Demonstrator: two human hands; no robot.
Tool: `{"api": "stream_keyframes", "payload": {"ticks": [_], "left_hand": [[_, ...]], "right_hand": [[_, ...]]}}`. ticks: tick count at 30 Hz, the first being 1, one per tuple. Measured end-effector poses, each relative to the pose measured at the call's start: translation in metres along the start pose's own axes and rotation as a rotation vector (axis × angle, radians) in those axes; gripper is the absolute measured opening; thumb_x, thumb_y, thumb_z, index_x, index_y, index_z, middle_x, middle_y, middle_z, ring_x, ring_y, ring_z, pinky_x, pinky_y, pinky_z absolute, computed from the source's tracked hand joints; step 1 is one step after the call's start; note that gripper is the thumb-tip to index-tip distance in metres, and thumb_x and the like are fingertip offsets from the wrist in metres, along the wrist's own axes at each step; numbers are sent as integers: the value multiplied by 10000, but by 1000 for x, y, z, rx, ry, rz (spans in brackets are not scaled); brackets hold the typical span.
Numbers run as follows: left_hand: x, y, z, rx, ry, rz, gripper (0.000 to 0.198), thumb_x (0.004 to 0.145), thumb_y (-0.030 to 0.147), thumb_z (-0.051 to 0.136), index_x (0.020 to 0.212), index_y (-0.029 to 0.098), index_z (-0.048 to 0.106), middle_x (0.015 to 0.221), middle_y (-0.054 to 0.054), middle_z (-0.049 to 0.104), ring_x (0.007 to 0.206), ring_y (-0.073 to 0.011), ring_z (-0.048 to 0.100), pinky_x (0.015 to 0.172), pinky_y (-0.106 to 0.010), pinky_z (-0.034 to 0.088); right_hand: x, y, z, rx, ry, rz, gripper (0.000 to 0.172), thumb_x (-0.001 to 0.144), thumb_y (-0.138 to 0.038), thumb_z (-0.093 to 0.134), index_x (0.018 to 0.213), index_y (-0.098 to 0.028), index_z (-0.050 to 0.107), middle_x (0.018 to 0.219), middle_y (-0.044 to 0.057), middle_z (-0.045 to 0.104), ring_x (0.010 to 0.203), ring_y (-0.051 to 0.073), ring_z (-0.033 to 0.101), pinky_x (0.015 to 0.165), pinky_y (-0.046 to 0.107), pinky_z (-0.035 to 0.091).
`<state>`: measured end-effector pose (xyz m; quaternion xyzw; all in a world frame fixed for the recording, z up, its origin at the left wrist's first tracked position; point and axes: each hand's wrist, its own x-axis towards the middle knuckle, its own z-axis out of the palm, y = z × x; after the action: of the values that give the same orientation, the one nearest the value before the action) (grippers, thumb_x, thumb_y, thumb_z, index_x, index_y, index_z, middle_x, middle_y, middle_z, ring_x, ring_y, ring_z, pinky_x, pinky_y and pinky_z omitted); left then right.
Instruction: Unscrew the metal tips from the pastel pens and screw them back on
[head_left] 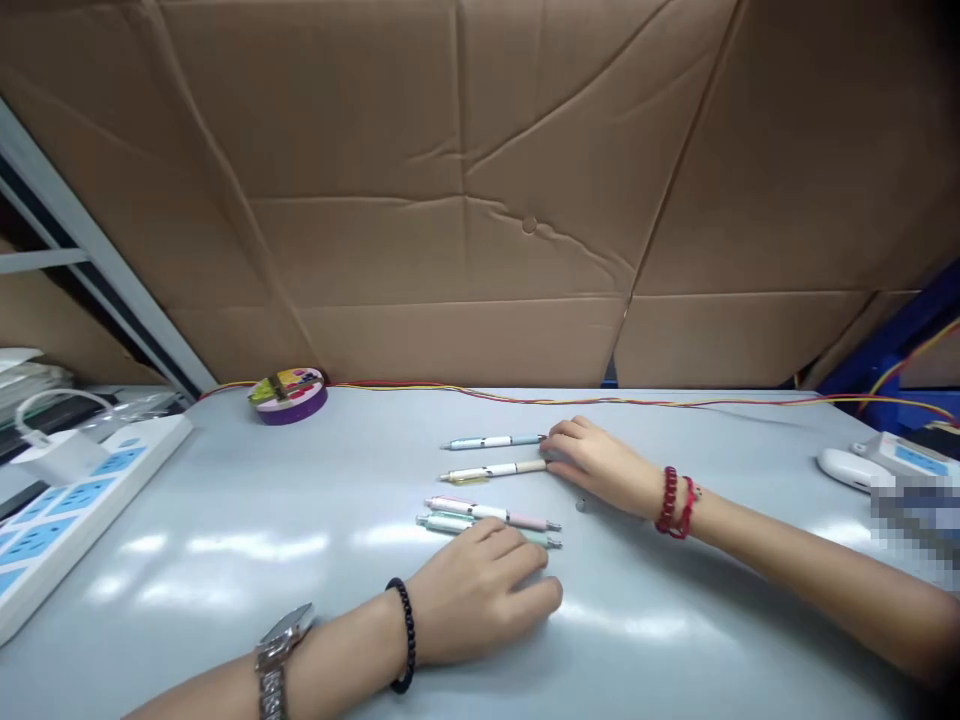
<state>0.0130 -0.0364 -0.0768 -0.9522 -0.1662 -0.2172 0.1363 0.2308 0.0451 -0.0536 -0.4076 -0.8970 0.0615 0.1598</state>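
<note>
Pens [491,478] on table [300,560] | right hand [600,465] fingertips touching two | left hand [480,590] resting flat | tape roll [289,395] well apart

A pale grey worktop backed by flattened cardboard.

The glossy worktop [247,540] shows soft patches of reflected overhead light. Creased brown cardboard sheets [465,190] form the back wall, with a grey metal frame [97,270] slanting at the left and a blue metal frame [900,335] at the right. Red and yellow wires [600,400] run along the worktop's far edge.
</note>
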Motion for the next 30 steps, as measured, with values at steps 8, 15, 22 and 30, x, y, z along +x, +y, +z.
{"api": "stream_keyframes", "payload": {"ticks": [8, 15, 22, 30], "left_hand": [[-2, 18, -11, -75, 211, 38, 126, 866, 126, 498, 939, 196, 572, 943, -26, 637, 931, -162, 531, 863, -324, 406], [2, 42, -9, -82, 372, -132, 216, 832, 160, 547, 1027, 253, 564, 1130, -34, 582, 1096, -173, 469, 1007, -372, 304], [-1, 32, -5, -202, 73, -347, 121, 856, 142, 464, 966, 190, 473, 759, -1, 604, 582, -151, 561, 504, -248, 430], [14, 20, -27, -1002, -326, -723, 111, 823, 240, 613, 773, 187, 529, 636, 76, 494, 542, -79, 416, 466, -158, 319]], "right_hand": [[-28, -25, -19, 244, 212, 108, 206, 959, -319, 372, 837, -205, 493, 709, -10, 562, 610, 128, 528, 569, 265, 449], [-87, -63, -10, 523, 391, 208, 231, 967, -343, 321, 810, -239, 454, 681, -9, 521, 665, 151, 530, 609, 262, 451], [-89, -76, 14, 464, 41, 110, 374, 963, -386, 300, 639, -225, 394, 569, -24, 451, 507, 131, 437, 496, 234, 398], [-91, -58, 15, 564, -50, -21, 210, 952, -351, 405, 838, -223, 527, 766, -2, 604, 679, 110, 555, 636, 198, 440]]}}
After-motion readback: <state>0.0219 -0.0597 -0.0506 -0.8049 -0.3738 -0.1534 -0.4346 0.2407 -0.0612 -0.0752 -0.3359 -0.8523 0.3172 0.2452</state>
